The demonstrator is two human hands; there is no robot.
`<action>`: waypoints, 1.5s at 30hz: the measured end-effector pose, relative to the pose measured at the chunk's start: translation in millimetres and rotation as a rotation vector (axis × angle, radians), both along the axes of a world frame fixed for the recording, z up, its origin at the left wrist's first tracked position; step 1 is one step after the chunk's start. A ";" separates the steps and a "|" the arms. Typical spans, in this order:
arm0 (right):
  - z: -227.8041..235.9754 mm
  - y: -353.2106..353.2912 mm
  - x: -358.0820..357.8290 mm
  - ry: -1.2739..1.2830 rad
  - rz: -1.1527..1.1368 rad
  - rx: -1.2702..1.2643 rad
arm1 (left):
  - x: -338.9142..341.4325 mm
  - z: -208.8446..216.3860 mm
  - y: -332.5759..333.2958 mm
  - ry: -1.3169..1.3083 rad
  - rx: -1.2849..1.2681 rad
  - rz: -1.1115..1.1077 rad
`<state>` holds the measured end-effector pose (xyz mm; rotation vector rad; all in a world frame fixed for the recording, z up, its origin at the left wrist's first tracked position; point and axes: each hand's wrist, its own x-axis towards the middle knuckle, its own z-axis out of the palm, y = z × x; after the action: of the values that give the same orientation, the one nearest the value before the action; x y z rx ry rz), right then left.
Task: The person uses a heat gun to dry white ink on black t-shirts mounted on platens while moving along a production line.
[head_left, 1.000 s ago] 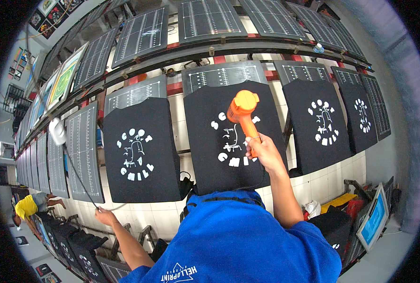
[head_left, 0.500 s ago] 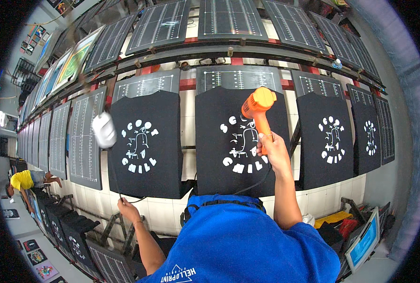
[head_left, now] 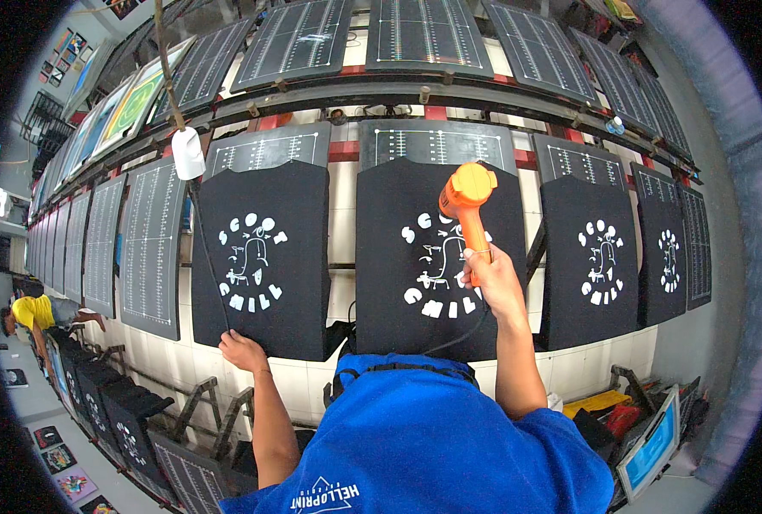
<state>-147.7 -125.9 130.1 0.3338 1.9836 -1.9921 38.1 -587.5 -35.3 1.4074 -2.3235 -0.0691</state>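
Note:
My right hand (head_left: 494, 281) is wrapped round the handle of an orange heat gun (head_left: 470, 190). The gun is held over a black T-shirt (head_left: 389, 283) with a white print. At left, the fingers of my left hand (head_left: 244, 349) pinch a black cable (head_left: 209, 272) near the lower edge of another black T-shirt (head_left: 299, 257). From there the cable runs up to a white connector block (head_left: 189, 154), which hangs from a cord (head_left: 165, 60). Part of the middle shirt's print is hidden behind the heat gun and my right hand.
More printed black T-shirts (head_left: 561, 265) lie on boards to the right. Dark boards with white grid lines (head_left: 151, 257) stand in rows at left and beyond a dark rail (head_left: 355, 89). A framed screen (head_left: 651, 445) stands at lower right. A person in yellow (head_left: 34, 313) bends at far left.
My left hand has moved away from my body, with the cable now pulled straighter. The white connector block has swung farther away and upward in view. The heat gun has hardly moved.

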 end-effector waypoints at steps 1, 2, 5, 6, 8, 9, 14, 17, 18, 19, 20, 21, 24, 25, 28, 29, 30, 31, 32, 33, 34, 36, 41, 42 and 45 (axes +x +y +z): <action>2.7 1.0 1.0 -0.024 0.010 -0.021 | 0.4 -1.8 2.3 0.002 -0.011 0.024; 6.6 3.5 1.9 -0.048 0.021 -0.042 | 1.0 -3.3 3.4 0.004 -0.022 0.048; 15.5 -2.2 10.3 -0.065 0.067 -0.043 | 3.3 -6.9 0.1 0.029 -0.051 0.031; 16.8 -4.9 12.1 -0.062 0.086 -0.034 | 3.4 -9.0 0.0 0.039 -0.043 0.037; 16.9 0.5 9.5 -0.113 0.103 -0.068 | 1.8 -8.1 1.2 0.057 -0.026 0.048; 16.6 1.9 8.6 -0.139 0.112 -0.084 | 2.2 -7.2 1.6 0.061 -0.025 0.048; 14.9 -13.8 9.8 -0.085 0.125 -0.030 | 1.7 -7.9 -1.0 0.069 -0.034 0.051; 16.7 -15.3 9.3 -0.086 0.122 0.038 | 1.1 -7.1 1.4 0.084 -0.038 0.063; 14.8 -18.0 9.9 -0.052 0.127 0.020 | 0.1 -5.9 2.4 0.101 -0.030 0.054; 14.2 -16.2 8.2 -0.068 0.134 0.009 | 0.5 -6.8 1.3 0.099 -0.031 0.058; 14.0 -11.7 4.8 -0.084 0.140 -0.002 | 1.4 -8.4 -0.2 0.098 -0.032 0.062; 13.8 -9.9 2.3 -0.100 0.146 -0.014 | 2.7 -9.5 -1.0 0.096 -0.033 0.065; 8.4 -21.3 -0.7 -0.036 0.113 0.016 | 2.6 -11.7 -2.7 0.103 -0.061 0.049; 6.6 -25.6 -1.6 -0.007 0.108 0.028 | 2.3 -10.9 -2.3 0.102 -0.064 0.047; 11.9 -27.6 -0.8 -0.054 0.153 -0.005 | 2.3 -9.2 -1.4 0.099 -0.066 0.045; 14.5 -26.9 0.3 -0.079 0.180 -0.012 | 2.8 -9.2 -1.5 0.097 -0.062 0.050; 19.1 -25.7 2.1 -0.112 0.200 -0.025 | 3.3 -9.2 -1.7 0.095 -0.059 0.055; 24.3 -23.8 5.1 -0.146 0.220 -0.037 | 3.1 -9.2 -1.4 0.099 -0.057 0.053; 26.7 -22.7 8.3 -0.180 0.239 -0.049 | 2.6 -9.3 -1.5 0.103 -0.056 0.052; 25.6 -24.3 12.2 -0.160 0.241 -0.024 | 2.1 -9.4 -1.3 0.107 -0.055 0.051; 23.9 -27.7 16.7 -0.139 0.242 -0.001 | 1.7 -9.5 -1.4 0.104 -0.049 0.058; 23.0 -29.1 21.3 -0.111 0.255 0.021 | 2.4 -9.7 -0.8 0.097 -0.038 0.073; 20.2 -28.0 19.3 -0.114 0.262 -0.003 | 1.2 -5.3 2.3 0.109 -0.008 0.070; 17.1 -29.0 19.0 -0.077 0.275 0.016 | 0.4 -4.4 3.4 0.116 -0.003 0.072; 22.0 -32.1 7.7 -0.139 0.241 -0.039 | 3.0 -5.6 1.4 0.102 0.004 0.071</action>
<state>-139.9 -158.1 152.1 0.2063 1.8047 -1.8039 41.2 -586.2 -40.9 1.4519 -2.1904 -0.1221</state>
